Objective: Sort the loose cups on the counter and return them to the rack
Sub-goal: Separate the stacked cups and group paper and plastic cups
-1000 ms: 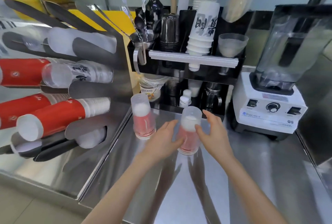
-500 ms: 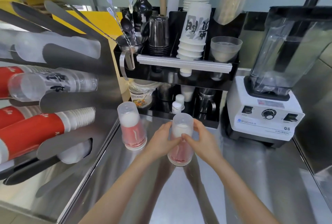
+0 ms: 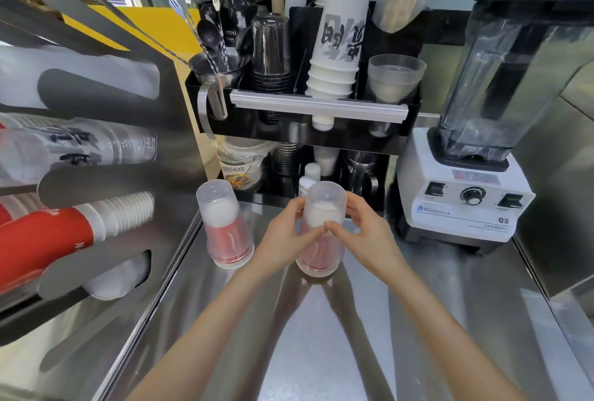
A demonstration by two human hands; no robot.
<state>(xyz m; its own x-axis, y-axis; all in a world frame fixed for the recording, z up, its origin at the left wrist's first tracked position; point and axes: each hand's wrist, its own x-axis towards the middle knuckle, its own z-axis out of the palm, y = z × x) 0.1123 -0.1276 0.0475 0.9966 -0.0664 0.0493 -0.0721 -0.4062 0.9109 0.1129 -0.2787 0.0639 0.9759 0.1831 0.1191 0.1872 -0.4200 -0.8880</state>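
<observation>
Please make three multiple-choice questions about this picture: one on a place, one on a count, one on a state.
1. Where is the blender?
A. right of the hands
B. inside the wall rack
C. left of the cups

2. How many upside-down cup stacks stand on the counter?
A. one
B. two
C. four

3. What do the hands do?
A. hang idle
B. both grip one stack
C. turn the blender knob

Answers: 1 A, it stands at the right. 2 B, the free stack and the held stack. 3 B, left hand and right hand curl round it.
</observation>
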